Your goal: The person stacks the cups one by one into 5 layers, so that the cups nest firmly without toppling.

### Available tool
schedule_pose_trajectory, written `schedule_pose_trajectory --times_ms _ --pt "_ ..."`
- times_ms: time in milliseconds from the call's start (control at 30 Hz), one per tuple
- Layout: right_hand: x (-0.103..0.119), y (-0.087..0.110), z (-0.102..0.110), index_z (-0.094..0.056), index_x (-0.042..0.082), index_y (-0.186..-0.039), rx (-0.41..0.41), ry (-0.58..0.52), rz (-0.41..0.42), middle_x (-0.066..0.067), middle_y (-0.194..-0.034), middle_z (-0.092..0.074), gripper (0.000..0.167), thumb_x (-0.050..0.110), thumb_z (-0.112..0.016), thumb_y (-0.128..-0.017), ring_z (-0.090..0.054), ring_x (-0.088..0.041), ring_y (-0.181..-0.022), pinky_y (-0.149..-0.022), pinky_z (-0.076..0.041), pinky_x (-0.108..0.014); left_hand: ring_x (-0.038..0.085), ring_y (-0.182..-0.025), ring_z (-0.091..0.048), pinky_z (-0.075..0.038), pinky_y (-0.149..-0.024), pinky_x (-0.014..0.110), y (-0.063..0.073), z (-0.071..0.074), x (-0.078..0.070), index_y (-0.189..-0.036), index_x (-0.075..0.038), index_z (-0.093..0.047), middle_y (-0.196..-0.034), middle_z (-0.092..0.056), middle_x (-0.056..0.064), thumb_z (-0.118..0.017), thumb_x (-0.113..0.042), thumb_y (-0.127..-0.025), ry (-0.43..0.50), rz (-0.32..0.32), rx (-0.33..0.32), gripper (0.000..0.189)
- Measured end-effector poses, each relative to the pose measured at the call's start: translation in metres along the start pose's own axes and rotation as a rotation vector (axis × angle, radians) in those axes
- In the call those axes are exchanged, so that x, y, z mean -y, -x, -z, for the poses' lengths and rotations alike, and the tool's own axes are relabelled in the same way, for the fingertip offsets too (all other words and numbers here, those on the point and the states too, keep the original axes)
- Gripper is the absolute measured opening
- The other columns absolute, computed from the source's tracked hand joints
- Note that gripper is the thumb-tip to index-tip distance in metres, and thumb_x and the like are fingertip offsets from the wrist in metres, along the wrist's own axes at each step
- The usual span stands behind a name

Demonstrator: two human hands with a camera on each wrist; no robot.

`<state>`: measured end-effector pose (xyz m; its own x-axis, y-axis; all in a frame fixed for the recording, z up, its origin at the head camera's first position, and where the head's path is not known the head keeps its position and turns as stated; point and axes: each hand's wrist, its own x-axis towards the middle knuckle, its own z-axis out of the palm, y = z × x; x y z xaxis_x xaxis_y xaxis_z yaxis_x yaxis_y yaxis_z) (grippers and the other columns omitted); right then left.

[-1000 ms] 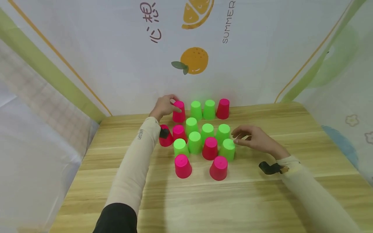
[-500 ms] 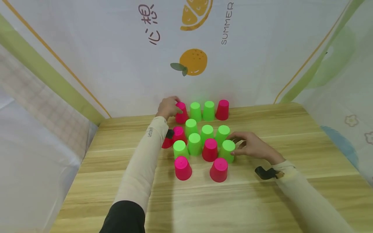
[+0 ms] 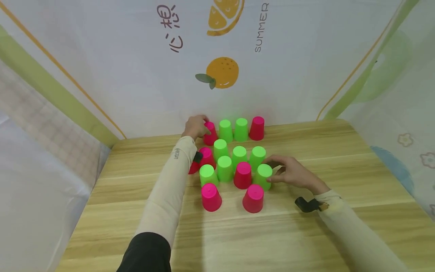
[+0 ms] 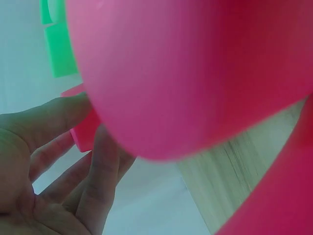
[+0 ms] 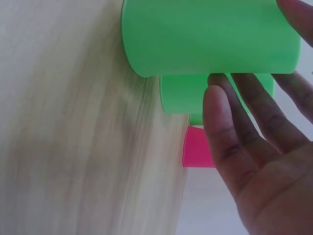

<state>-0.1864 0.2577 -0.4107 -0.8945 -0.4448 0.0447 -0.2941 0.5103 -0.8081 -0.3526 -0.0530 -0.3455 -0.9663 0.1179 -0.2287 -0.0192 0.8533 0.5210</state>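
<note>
Upside-down pink and green plastic cups stand in a cluster on the wooden table. My left hand [image 3: 196, 126] grips the pink cup [image 3: 210, 134] at the left end of the back row, with thumb and fingers at its sides. In the left wrist view a near pink cup [image 4: 186, 73] hides part of that grip. My right hand [image 3: 293, 172] curls round the green cup [image 3: 263, 176] at the cluster's right side. The right wrist view shows its fingers partly behind this cup and another digit [image 5: 299, 17] overlapping its upper right.
Two pink cups, one left [image 3: 211, 197] and one right [image 3: 253, 199], stand at the front. A pink cup [image 3: 256, 128] ends the back row on the right. A white printed cloth [image 3: 142, 83] hangs behind the wooden table [image 3: 136, 166].
My left hand has shifted the back-left pink cup rightward, nearer the green one. My right hand has moved left onto the right-side green cup, which stays in place among its neighbours.
</note>
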Motion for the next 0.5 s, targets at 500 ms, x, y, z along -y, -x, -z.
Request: schedule_pose_trajectory --times_ms 500 --pt "-0.0032 -0.0005 -0.0055 -0.066 0.007 -0.123 -0.036 -0.032 0.025 -0.011 -0.117 -0.070 0.047 0.011 -0.084 -0.080 -0.065 -0.027 -0.108 -0.079 -0.061 -0.025 0.027 -0.106 -0.058 -0.056 -0.090 0.034 0.0037 0.0049 -0.0008 -0.119 0.003 -0.060 -0.120 -0.063 0.016 -0.071 -0.018 -0.091 -0.103 0.003 0.040 0.037"
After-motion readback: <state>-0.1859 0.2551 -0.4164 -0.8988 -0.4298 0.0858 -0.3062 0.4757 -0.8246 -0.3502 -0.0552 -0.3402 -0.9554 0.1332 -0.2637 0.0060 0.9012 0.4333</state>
